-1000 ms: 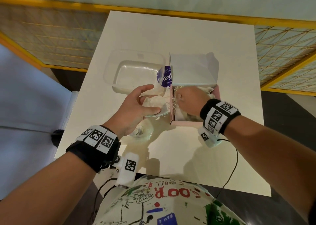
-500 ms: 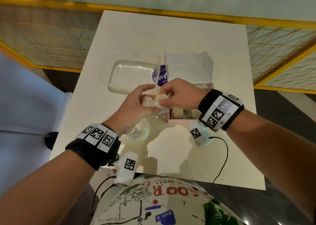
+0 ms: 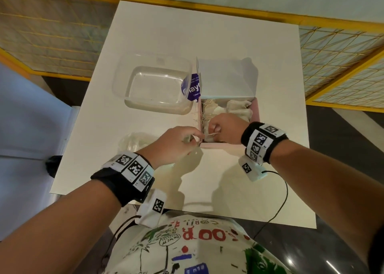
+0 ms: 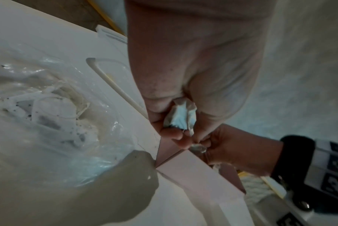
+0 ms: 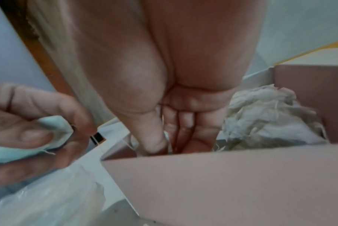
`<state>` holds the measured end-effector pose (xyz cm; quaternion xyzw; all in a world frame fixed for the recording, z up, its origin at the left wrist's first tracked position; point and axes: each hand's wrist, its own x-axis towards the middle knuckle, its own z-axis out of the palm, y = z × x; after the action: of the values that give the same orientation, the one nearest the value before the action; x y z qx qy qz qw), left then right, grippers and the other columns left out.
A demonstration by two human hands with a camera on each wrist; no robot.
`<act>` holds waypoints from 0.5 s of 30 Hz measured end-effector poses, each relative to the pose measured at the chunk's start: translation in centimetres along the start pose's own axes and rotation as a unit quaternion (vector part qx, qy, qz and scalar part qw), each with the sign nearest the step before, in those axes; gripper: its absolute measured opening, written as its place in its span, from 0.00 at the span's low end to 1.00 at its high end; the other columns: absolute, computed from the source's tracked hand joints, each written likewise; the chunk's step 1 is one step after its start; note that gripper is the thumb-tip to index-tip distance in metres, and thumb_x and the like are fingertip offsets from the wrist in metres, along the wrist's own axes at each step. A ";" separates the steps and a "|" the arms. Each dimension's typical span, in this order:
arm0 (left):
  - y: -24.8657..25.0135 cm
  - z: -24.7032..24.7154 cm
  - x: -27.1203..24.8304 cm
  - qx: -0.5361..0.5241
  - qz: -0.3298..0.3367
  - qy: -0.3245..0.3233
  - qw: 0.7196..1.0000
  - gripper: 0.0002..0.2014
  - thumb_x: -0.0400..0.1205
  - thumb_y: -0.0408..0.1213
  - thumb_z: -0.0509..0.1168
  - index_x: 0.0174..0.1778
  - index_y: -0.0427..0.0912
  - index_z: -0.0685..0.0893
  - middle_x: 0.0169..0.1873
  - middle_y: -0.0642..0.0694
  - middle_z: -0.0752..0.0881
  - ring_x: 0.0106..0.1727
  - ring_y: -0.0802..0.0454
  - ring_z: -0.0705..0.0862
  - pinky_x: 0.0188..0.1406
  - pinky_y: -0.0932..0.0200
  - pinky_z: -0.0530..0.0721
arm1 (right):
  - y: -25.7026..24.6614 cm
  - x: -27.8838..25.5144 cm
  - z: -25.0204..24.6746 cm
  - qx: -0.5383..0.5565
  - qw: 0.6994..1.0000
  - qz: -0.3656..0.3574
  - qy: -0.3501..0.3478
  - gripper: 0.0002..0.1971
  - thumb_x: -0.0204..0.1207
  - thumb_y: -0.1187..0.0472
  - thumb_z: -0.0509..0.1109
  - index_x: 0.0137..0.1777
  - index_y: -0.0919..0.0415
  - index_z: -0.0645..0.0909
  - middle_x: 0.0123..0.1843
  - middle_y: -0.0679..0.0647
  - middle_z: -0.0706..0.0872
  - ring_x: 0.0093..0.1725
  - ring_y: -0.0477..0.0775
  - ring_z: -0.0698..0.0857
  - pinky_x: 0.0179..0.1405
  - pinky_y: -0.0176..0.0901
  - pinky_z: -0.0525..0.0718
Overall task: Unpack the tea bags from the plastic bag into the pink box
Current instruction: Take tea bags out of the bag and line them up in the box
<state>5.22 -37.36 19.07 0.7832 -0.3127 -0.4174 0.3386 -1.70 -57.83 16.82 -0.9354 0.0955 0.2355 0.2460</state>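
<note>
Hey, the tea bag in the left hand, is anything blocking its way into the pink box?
Only partly. The left hand holds a tea bag just outside the near left corner of the pink box. The lid stands open, but the right hand fills that corner inside, over tea bags already there.

The right hand (image 3: pixel 223 128) covers the near tea bags (image 3: pixel 239 109) in the pink box (image 3: pixel 255 111); its grip's contents stay unclear. The left hand (image 3: pixel 172 147) partly hides the plastic bag (image 3: pixel 135 141).
</note>
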 end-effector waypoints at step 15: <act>-0.8 1.6 1.8 0.108 0.039 -0.031 0.993 0.19 0.87 0.26 0.62 0.71 0.44 0.87 0.60 0.47 0.89 0.41 0.69 0.79 0.41 0.82 0.72 | -1.4 1.7 -1.0 -0.212 0.974 -0.041 -0.063 0.21 0.77 0.45 0.71 0.29 0.52 0.68 0.28 0.48 0.75 0.27 0.51 0.76 0.33 0.43 0.78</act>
<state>4.87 -38.77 16.99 0.7890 -0.3967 -0.3913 0.2588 0.53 -57.27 17.33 -0.9527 -0.0105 0.2983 0.0565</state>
